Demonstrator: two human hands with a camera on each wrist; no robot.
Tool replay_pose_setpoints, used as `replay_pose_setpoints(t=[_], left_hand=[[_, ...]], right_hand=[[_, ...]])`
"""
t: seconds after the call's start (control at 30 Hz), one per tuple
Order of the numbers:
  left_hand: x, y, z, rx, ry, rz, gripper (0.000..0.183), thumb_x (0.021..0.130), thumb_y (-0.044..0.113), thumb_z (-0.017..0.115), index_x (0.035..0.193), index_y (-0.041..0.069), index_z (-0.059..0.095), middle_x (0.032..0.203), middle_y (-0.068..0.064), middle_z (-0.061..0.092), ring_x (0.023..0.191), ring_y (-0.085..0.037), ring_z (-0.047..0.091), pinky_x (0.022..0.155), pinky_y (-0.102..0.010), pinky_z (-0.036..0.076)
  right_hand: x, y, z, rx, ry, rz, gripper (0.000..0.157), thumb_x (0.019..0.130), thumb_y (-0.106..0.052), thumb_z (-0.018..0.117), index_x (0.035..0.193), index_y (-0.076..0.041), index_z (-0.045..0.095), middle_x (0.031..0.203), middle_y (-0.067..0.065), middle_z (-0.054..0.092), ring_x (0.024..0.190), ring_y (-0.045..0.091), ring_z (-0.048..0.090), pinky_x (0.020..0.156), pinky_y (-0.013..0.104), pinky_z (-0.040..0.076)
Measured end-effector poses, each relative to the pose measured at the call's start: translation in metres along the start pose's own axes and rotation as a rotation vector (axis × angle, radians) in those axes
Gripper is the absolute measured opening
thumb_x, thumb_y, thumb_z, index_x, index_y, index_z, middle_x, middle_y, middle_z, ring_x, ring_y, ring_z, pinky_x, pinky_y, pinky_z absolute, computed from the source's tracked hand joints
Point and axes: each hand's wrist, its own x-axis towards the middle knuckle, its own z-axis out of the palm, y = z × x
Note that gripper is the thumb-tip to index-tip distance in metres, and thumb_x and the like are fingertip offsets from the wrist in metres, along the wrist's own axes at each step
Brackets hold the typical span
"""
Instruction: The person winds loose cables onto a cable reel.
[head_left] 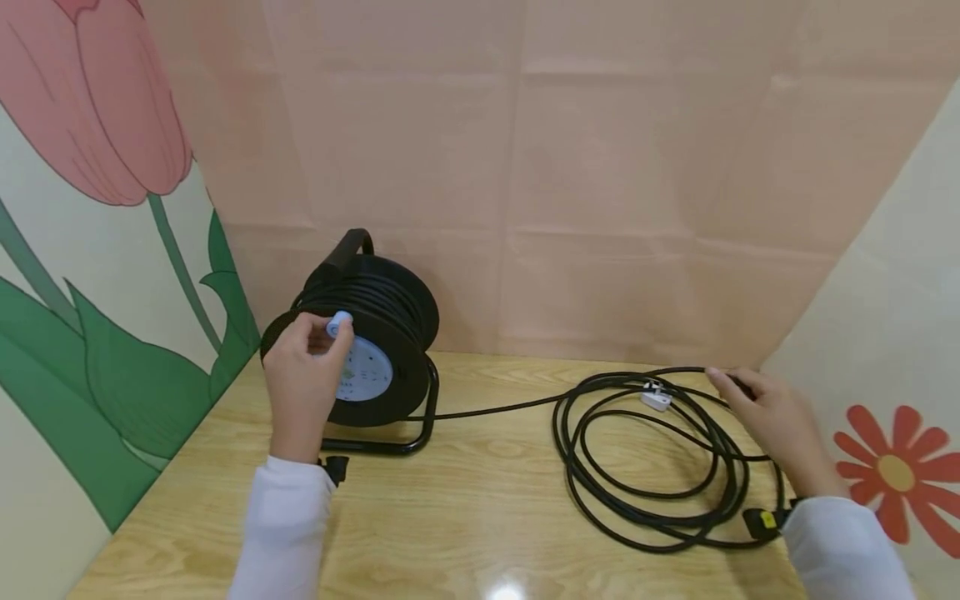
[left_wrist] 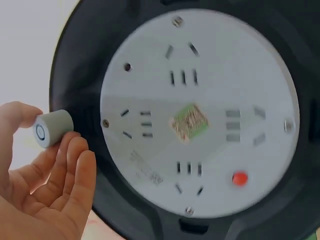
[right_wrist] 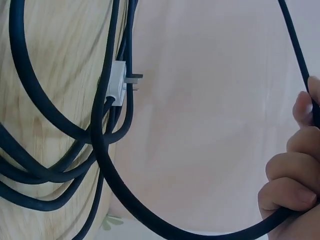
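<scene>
My left hand (head_left: 303, 379) is at the front rim of a black cable reel (head_left: 409, 371). Thumb and fingers pinch a small pale-grey cylindrical knob (left_wrist: 53, 129) that stands out from the rim. A round socket panel (left_wrist: 150, 100) with a red button (left_wrist: 240, 178) fills the reel's face. Over on the right, my right hand (head_left: 780, 429) grips a length of black cable (right_wrist: 295, 47), its fingers curled round it. More of this cable lies in loose loops on the table, with a white plug (head_left: 656, 400) among them. One strand runs from the loops to the reel.
The reel stands on a black tubular frame (head_left: 431, 408) with a carrying handle (head_left: 348, 254) on top. Behind the wooden table (head_left: 465, 500) rises a peach-coloured backdrop (head_left: 510, 208). Flower-patterned panels (head_left: 97, 392) close off both sides.
</scene>
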Motion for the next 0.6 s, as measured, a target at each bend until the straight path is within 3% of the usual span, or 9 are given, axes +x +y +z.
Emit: replay_pose_setpoints(t=[0.1,0.2,0.3,0.6], left_hand=[[-0.001,0.005,0.003,0.004,-0.029,-0.002,0.026,0.094,0.032,0.070,0.086,0.007,0.067,0.080,-0.002,0.064,0.072,-0.013,0.059,0.065,-0.032,0.050],[-0.003,0.010,0.005,0.016,-0.060,0.004,0.025,0.093,0.032,0.070,0.085,0.008,0.066,0.080,-0.002,0.064,0.071,-0.013,0.060,0.063,-0.034,0.051],[-0.004,0.014,0.007,0.038,-0.090,-0.001,0.025,0.092,0.033,0.071,0.085,0.009,0.066,0.080,-0.001,0.066,0.071,-0.014,0.062,0.062,-0.035,0.053],[-0.005,0.025,0.009,0.103,-0.163,0.000,0.025,0.089,0.033,0.073,0.081,0.010,0.066,0.076,-0.002,0.068,0.068,-0.015,0.063,0.058,-0.035,0.053]], right_hand=[[-0.003,-0.007,0.004,-0.005,-0.026,0.007,0.054,0.102,-0.051,0.052,0.125,-0.004,0.066,0.107,0.027,0.067,0.090,0.043,0.062,0.066,0.057,0.049],[-0.003,-0.014,0.006,-0.011,-0.032,-0.005,0.046,0.102,-0.049,0.054,0.112,-0.007,0.068,0.086,0.016,0.064,0.072,0.029,0.056,0.058,0.043,0.044],[-0.002,-0.019,0.007,-0.026,-0.010,-0.029,0.039,0.102,-0.048,0.054,0.096,-0.011,0.065,0.070,0.006,0.052,0.063,0.023,0.046,0.057,0.037,0.035],[-0.001,-0.031,0.007,-0.053,0.047,-0.067,0.037,0.102,-0.048,0.055,0.086,-0.015,0.062,0.062,0.001,0.043,0.056,0.020,0.043,0.056,0.036,0.032]])
